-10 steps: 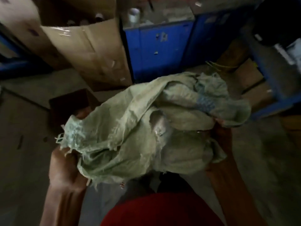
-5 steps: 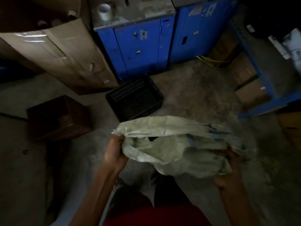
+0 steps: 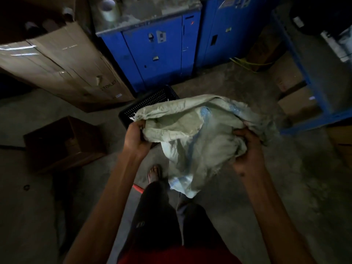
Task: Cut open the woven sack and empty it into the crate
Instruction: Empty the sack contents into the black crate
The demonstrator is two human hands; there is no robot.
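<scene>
Gripping the limp sack (image 3: pixel 192 134) at each end, left hand (image 3: pixel 136 137) and right hand (image 3: pixel 247 153) have lowered it before the crate (image 3: pixel 152 101) (probably emptied; the interior is hidden).

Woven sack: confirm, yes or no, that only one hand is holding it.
No: the left hand grips one end of the woven sack and the right hand grips the other.
</scene>
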